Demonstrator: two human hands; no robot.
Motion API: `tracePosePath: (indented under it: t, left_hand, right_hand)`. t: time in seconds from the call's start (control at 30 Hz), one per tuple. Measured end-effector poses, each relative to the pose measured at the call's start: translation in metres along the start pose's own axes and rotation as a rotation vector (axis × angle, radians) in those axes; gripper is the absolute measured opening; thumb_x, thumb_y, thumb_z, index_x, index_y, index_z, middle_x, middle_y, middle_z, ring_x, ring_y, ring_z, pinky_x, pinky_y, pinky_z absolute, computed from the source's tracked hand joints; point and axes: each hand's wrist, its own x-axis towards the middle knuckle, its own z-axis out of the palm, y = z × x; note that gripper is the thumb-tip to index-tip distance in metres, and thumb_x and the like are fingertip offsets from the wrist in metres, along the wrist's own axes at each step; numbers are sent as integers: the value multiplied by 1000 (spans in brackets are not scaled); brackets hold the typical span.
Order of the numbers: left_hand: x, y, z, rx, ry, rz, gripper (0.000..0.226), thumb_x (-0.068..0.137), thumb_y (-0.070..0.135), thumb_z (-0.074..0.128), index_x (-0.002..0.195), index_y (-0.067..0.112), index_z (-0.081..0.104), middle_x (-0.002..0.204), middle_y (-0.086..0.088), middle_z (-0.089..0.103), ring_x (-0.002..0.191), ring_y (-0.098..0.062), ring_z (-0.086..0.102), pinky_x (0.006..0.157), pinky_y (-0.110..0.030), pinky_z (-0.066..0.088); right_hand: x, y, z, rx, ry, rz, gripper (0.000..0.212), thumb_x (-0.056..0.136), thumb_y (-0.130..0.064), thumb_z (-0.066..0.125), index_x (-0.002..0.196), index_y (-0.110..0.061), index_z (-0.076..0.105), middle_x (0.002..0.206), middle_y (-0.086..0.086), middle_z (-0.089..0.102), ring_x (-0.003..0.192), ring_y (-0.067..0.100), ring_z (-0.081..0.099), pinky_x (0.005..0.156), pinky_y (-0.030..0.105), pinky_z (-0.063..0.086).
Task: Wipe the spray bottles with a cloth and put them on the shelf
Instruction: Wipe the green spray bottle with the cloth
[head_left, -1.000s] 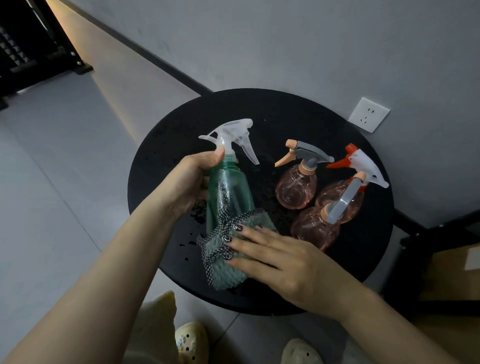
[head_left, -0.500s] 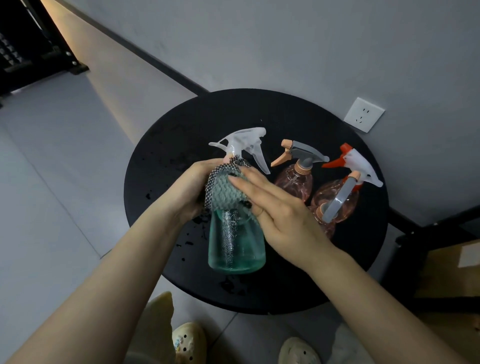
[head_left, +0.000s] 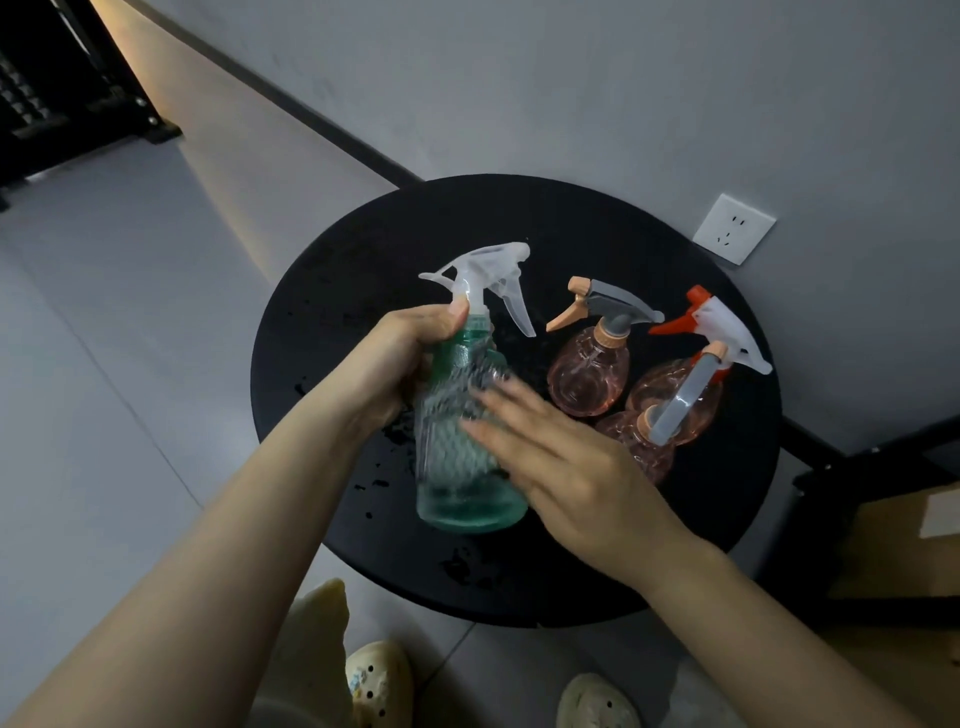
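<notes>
The person's left hand (head_left: 400, 358) gripped the green bottle (head_left: 462, 441) around its neck, holding it just above the near left part of the round black table (head_left: 571, 571). The right hand (head_left: 561, 462) lay with straight fingers pressing a blurred cloth (head_left: 452, 447) against the bottle's side; the cloth's edges could not be made out. The wiping of this first bottle looked under way and unfinished. To the right, three pink bottles (head_left: 587, 379) stood close together on the table, judged not yet wiped, and none had reached a shelf. Dark wet spots (head_left: 374, 483) marked the tabletop near the green bottle. The table stood against a grey wall with a white socket (head_left: 733, 228); a dark rack (head_left: 57, 98) stood far left, perhaps the shelf.
</notes>
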Motion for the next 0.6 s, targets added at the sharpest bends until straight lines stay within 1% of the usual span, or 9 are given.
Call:
tracePosePath:
  t: [0.07,0.13,0.2,0.23,0.27,0.33,0.4,0.5,0.6]
  left_hand:
    - [-1,1,0,-33,-19,5,29,78,41,55,77,16,69,83,-15,60,82,-30,48,79,-43,33]
    - [0,0,-1,-3,5,21,28,81,39,54,79,14,67,83,-14,59,78,-27,53,77,-35,41]
    - [0,2,-3,21,24,46,26,89,34,51,78,15,64,70,-2,64,63,-16,59,60,-22,46]
    - [-1,3,-3,13,23,54,26,90,33,50,79,15,64,66,3,65,58,-12,60,54,-19,47]
    - [-2,4,-4,-4,12,62,25,89,34,51,81,14,64,66,4,66,57,-11,61,53,-19,48]
    - [-4,6,-5,-56,-23,82,28,80,37,50,85,14,65,72,2,69,63,-13,63,58,-23,52]
    - [-5,8,-5,-100,-49,118,30,78,36,47,84,17,69,80,1,70,70,-15,65,65,-30,51]
    - [-5,6,0,-121,-74,147,31,81,35,46,81,20,73,84,0,71,74,-16,65,68,-33,49]
    - [-7,9,1,-76,-90,102,28,88,38,52,94,18,71,92,-2,72,82,-17,68,72,-34,54]
  right_hand:
    - [6,-2,2,199,61,207,50,93,-10,43,142,-18,32,148,-11,29,140,7,25,112,19,24]
    - [8,-3,3,437,101,382,49,95,-25,39,143,-30,29,144,-28,26,137,-7,23,108,9,21]
    - [7,-3,4,692,123,511,45,91,-42,43,135,-39,35,134,-40,37,131,-11,31,104,6,26]
    - [6,-2,4,823,113,569,46,87,-50,49,131,-40,39,129,-40,44,127,-11,38,100,6,31]
    - [4,0,4,937,87,618,52,81,-57,55,127,-38,43,123,-37,52,122,-9,45,95,7,36]
    - [1,3,3,1114,-1,690,68,62,-64,70,120,-34,50,114,-27,63,111,-4,57,86,11,44]
    - [1,5,4,1271,-85,725,87,47,-60,83,120,-28,49,112,-17,67,108,4,61,82,17,48]
    - [4,7,6,1399,-109,728,97,44,-47,90,127,-25,44,117,-6,66,112,15,60,85,24,49]
    - [3,5,10,1381,-40,749,92,50,-37,90,128,-22,44,118,-3,65,112,17,60,86,25,49]
